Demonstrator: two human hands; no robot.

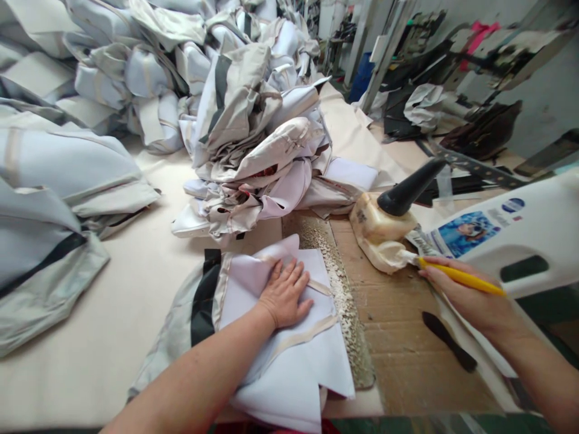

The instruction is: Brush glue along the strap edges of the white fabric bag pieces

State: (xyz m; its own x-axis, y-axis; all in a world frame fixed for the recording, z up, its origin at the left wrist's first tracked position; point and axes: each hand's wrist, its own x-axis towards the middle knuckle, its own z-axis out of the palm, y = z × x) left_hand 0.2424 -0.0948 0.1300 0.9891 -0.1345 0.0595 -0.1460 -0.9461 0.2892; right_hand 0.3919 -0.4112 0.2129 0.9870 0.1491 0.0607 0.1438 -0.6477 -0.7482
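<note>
L hand [286,293] flat, fingers spread, pressing white fabric piece [289,361] on table [90,355] edge; no grip closed. R hand [470,298] grip shut on yellow brush [461,277], tip in glue pot [382,232] on cardboard [407,355], well right of fabric.

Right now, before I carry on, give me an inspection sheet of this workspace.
Surface: pale table; a worn cardboard sheet on its right part, crusted along the left edge.
Job's things: white fabric piece with a black band, lying flat; yellow brush, its tip at the glue-caked pot.
Clutter: heap of sewn pieces behind, more stacked at left; black tool on the cardboard.
Grippers: left hand flat on the fabric; right hand gripping the brush.
Cables: nothing seen.
Surroundings: white printed container at right; machines and dark material beyond, blurred.
</note>
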